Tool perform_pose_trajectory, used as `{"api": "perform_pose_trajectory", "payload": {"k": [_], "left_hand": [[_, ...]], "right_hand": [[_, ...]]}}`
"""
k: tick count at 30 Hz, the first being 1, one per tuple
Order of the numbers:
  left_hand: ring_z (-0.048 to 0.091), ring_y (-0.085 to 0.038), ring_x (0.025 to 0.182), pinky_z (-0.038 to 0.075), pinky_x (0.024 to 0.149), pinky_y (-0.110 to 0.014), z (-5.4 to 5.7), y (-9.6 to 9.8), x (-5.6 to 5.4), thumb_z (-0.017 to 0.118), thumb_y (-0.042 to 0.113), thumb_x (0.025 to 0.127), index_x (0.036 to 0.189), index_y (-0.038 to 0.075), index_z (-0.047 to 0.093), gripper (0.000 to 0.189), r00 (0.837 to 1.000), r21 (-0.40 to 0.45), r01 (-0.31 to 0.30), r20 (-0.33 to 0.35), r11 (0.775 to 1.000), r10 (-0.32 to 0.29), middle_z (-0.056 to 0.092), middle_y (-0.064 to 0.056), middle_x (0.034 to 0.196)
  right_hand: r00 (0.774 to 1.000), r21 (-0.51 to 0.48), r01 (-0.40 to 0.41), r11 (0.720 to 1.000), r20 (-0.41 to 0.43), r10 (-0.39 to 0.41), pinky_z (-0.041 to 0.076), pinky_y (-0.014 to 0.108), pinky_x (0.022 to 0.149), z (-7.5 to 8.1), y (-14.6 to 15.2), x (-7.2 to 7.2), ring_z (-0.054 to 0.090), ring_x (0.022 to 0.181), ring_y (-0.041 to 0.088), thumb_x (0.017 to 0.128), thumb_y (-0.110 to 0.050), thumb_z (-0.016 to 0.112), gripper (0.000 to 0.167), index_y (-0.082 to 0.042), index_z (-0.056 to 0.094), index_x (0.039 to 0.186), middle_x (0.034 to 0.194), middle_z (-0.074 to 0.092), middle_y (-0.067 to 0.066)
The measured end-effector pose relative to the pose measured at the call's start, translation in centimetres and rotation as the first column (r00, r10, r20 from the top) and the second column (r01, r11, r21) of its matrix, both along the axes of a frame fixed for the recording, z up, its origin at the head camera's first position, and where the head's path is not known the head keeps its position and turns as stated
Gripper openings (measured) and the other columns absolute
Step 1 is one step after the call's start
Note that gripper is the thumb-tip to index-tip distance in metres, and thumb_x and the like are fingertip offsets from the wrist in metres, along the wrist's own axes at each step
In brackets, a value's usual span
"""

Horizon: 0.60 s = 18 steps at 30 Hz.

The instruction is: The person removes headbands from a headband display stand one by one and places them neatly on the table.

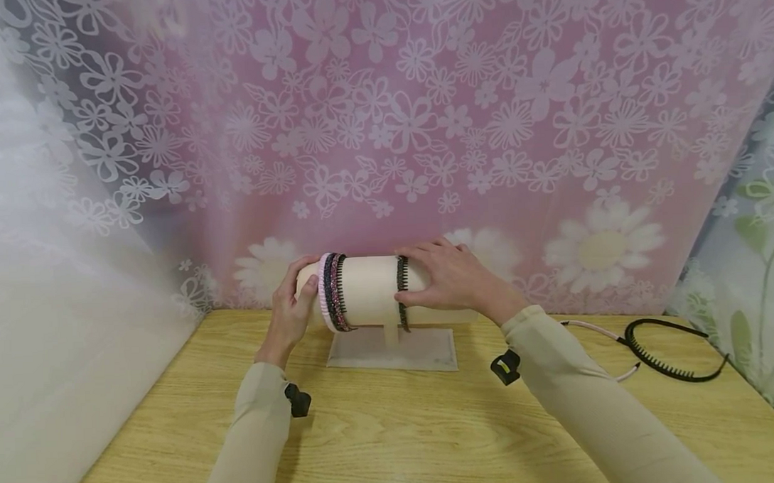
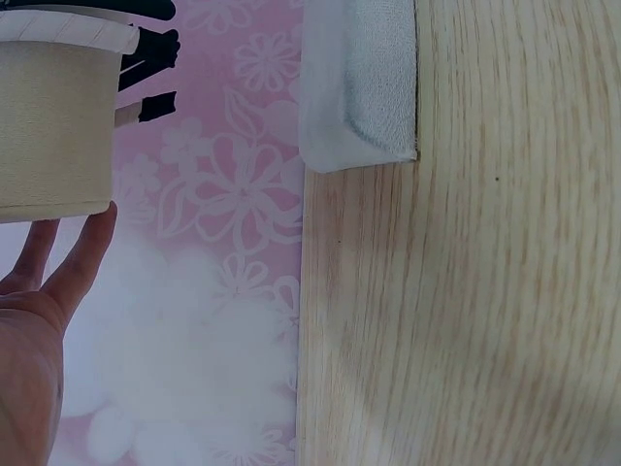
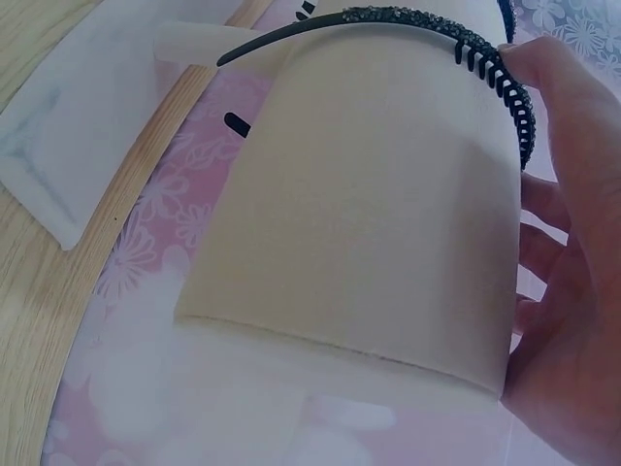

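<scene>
A cream cylindrical headband stand [image 1: 371, 288] rises on a post from a flat base [image 1: 429, 350]. My left hand [image 1: 291, 309] grips its left end, thumb in front and fingers over the top; in the left wrist view two fingertips touch the cylinder's end. Close by that hand, a pink headband [image 1: 326, 300], a dark headband and a glittery pink-and-black headband [image 1: 338, 300] sit side by side round the cylinder. Right of the middle, my right hand [image 1: 448, 275] holds a black glittery toothed headband [image 3: 417, 17], with thumb and fingers at its band.
On the table's right side lie a black toothed headband [image 1: 676, 373] and a thin pink headband [image 1: 588, 326] with black tips, overlapping. A pink floral curtain [image 1: 421, 126] hangs behind the wooden table [image 1: 381, 441]. A white sheet [image 1: 76, 316] borders the left side.
</scene>
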State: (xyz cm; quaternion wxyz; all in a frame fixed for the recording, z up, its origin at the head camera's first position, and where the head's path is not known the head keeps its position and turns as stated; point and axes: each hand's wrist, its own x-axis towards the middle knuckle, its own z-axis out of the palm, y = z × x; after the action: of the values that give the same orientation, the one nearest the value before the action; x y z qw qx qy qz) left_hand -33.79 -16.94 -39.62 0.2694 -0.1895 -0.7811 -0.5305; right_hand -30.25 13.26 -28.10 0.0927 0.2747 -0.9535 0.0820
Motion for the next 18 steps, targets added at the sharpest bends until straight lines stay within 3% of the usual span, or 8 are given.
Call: {"api": "perform_pose_trajectory", "payload": {"k": [2,9,18], "left_hand": [[0.064,-0.028,0.107,0.055,0.082,-0.032,0.3,0.1,0.3,0.052,0.024,0.104,0.142,0.021,0.057,0.039,1.000,0.003,0.007,0.004,1.000,-0.007,0.059,-0.010,0.146],[0.064,-0.024,0.104,0.054,0.082,-0.027,2.5,1.0,2.9,0.051,0.021,0.103,0.141,0.013,0.057,0.039,1.000,-0.010,0.004,0.002,1.000,-0.004,0.060,-0.013,0.144],[0.064,-0.024,0.106,0.054,0.083,-0.027,2.4,0.9,2.8,0.052,0.021,0.103,0.141,0.012,0.057,0.039,1.000,-0.001,0.014,-0.005,1.000,-0.014,0.060,-0.012,0.145]], "right_hand": [[1.000,-0.001,0.001,1.000,0.002,-0.001,0.037,0.068,0.108,0.0,0.1,0.1,0.043,0.144,0.034,0.086,-0.068,0.065,0.083,-0.026,0.045,0.155,0.158,0.048,0.008],[1.000,-0.007,-0.001,1.000,0.006,0.001,0.038,0.067,0.109,0.0,0.4,0.1,0.044,0.143,0.035,0.086,-0.066,0.066,0.083,-0.024,0.046,0.154,0.157,0.049,0.008],[1.000,-0.009,-0.013,1.000,0.000,0.013,0.039,0.067,0.108,0.1,0.7,0.2,0.045,0.142,0.036,0.086,-0.066,0.067,0.084,-0.022,0.046,0.155,0.157,0.050,0.010]]}}
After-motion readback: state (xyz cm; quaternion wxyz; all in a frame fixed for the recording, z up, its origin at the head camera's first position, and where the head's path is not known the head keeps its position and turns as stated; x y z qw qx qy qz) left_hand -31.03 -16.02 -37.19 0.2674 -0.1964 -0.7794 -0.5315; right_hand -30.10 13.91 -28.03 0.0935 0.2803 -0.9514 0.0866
